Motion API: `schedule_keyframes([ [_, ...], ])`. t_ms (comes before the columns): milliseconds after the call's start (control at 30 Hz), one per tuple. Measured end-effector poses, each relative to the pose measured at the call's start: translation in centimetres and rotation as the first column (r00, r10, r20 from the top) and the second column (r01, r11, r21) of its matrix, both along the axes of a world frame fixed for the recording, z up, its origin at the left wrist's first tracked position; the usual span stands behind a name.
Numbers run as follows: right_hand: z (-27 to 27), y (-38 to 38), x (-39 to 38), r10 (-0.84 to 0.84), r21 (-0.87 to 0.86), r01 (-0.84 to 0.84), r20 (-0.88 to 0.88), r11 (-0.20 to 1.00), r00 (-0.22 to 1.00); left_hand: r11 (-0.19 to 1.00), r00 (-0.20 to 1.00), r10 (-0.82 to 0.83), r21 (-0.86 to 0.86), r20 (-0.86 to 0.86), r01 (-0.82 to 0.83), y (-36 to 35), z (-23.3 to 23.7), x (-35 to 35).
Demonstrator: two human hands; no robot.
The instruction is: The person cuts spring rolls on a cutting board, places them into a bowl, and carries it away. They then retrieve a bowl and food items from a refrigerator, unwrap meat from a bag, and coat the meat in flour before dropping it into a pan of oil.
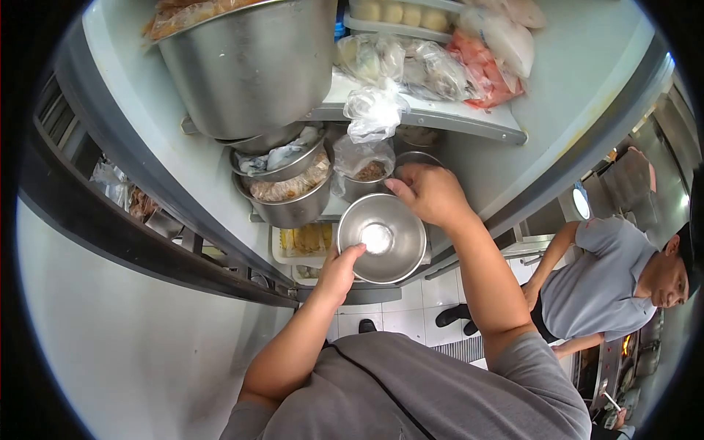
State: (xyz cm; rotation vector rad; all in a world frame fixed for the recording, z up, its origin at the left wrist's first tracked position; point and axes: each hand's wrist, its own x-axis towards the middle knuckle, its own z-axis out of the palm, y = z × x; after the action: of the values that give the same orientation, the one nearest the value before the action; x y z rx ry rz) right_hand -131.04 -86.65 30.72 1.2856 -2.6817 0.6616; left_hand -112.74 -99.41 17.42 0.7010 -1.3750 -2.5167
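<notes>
My left hand (340,274) grips an empty-looking steel bowl (402,257) at its near left edge, thumb over the rim. The bowl tilts so its inside faces me. Just beyond it, my right hand (433,193) reaches into the refrigerator with fingers curled at a round metal container (419,157). What its fingertips pinch, if anything, is hidden. Left of that hand stands a small metal pot (359,192) lined with a plastic bag (359,155), with brown crumbly food (371,171) inside.
A large steel pot (249,73) and bagged foods (440,66) fill the upper shelf (469,117). Stacked metal bowls (290,211) stand at left, above a tray of yellowish food (306,240). The open door (147,308) is at left. A co-worker (605,271) stands at right near a stove flame.
</notes>
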Motion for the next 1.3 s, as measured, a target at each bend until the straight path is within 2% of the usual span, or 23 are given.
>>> schedule_keyframes([
  [33,0.1,-0.1,0.1,-0.003,0.000,0.003,0.002,1.000,1.000,1.000,1.000,0.015,0.006,0.001,-0.015,0.0,-0.1,0.0],
  [100,0.2,-0.2,0.3,-0.123,-0.290,0.126,0.028,0.949,0.992,1.000,1.000,-0.002,0.013,0.017,0.001,0.0,0.2,0.0],
  [133,0.5,0.0,0.6,-0.125,-0.287,0.128,0.030,0.949,0.992,1.000,0.999,-0.016,0.020,0.031,0.015,0.0,0.6,0.0],
  [200,1.3,0.1,1.4,-0.142,-0.432,0.207,0.177,0.878,0.974,0.998,0.999,-0.028,0.064,0.039,0.025,0.2,1.8,0.1],
  [233,0.9,-0.1,2.2,-0.140,-0.427,0.206,0.181,0.880,0.973,0.994,0.998,-0.040,0.107,0.046,0.034,0.2,2.2,0.2],
  [300,-0.3,-0.8,4.6,0.077,-0.431,-0.158,-0.201,0.889,0.977,0.990,0.998,-0.059,0.126,0.003,0.058,-0.2,1.2,0.1],
  [333,-0.9,-1.0,5.0,0.165,-0.376,-0.241,-0.223,0.895,0.961,0.987,0.996,-0.078,0.140,-0.047,0.084,-0.2,1.1,0.0],
  [367,-1.1,-1.1,5.2,0.164,-0.374,-0.238,-0.220,0.896,0.962,0.986,0.996,-0.080,0.144,-0.044,0.085,-0.1,1.3,0.1],
  [433,-1.0,-1.4,5.3,0.191,-0.342,-0.166,0.042,0.925,0.981,0.985,0.995,-0.078,0.148,-0.057,0.086,-0.1,2.3,0.5],
  [467,-0.8,-1.4,5.5,0.215,-0.306,-0.175,0.102,0.936,0.971,0.986,0.995,-0.077,0.141,-0.063,0.085,-0.1,2.5,0.8],
  [600,-1.6,-1.1,5.7,0.348,-0.287,-0.306,0.105,0.907,0.932,0.979,0.992,-0.076,0.182,-0.106,0.094,-0.2,1.9,1.1],
  [667,-2.4,-1.2,4.6,0.459,-0.467,-0.298,0.281,0.832,0.843,0.975,0.985,-0.089,0.191,-0.149,0.117,-0.3,1.2,1.1],
  [700,-2.1,-0.9,4.0,0.460,-0.464,-0.301,0.281,0.833,0.842,0.974,0.985,-0.086,0.194,-0.151,0.115,-0.3,1.2,1.1],
  [767,-0.6,-0.5,2.5,0.393,-0.633,-0.083,0.368,0.770,0.843,0.977,0.994,-0.058,0.202,-0.092,0.076,-0.2,1.2,1.2],
  [800,0.9,-0.8,1.5,0.157,-0.546,0.064,0.348,0.835,0.924,0.976,0.994,-0.056,0.205,-0.093,0.074,-0.2,1.1,1.3],
  [833,2.6,-1.5,0.0,-0.089,-0.465,0.226,0.298,0.856,0.950,0.976,0.994,-0.056,0.205,-0.090,0.074,-0.3,0.9,1.5],
  [867,1.8,-1.8,-4.1,-0.190,-0.351,0.172,-0.018,0.920,0.982,0.976,0.994,-0.056,0.204,-0.092,0.074,-0.3,0.8,1.4],
  [900,-0.5,-2.5,-8.9,-0.235,-0.219,0.167,-0.338,0.961,0.911,0.976,0.994,-0.062,0.204,-0.095,0.080,-0.2,0.9,1.5],
  [967,-4.2,-5.4,-15.9,-0.230,-0.056,0.236,-0.518,0.970,0.824,0.959,0.995,-0.062,0.272,-0.077,0.080,0.0,1.0,1.6],
  [1000,-6.2,-6.6,-19.4,-0.237,-0.058,0.243,-0.522,0.968,0.819,0.959,0.994,-0.069,0.271,-0.081,0.089,0.0,0.7,1.6],
  [1067,-9.0,-8.1,-24.2,-0.058,-0.076,0.006,-0.705,0.997,0.707,0.962,0.996,-0.072,0.262,-0.043,0.081,0.1,0.0,1.7],
  [1100,-8.5,-8.6,-24.8,-0.023,-0.064,-0.031,-0.698,0.997,0.715,0.961,0.996,-0.071,0.264,-0.046,0.081,-0.1,0.0,1.8],
  [1300,-6.6,-9.6,-25.5,-0.006,-0.022,-0.010,-0.623,1.000,0.782,0.958,0.994,-0.057,0.276,-0.095,0.081,-0.7,-0.7,2.8],
])
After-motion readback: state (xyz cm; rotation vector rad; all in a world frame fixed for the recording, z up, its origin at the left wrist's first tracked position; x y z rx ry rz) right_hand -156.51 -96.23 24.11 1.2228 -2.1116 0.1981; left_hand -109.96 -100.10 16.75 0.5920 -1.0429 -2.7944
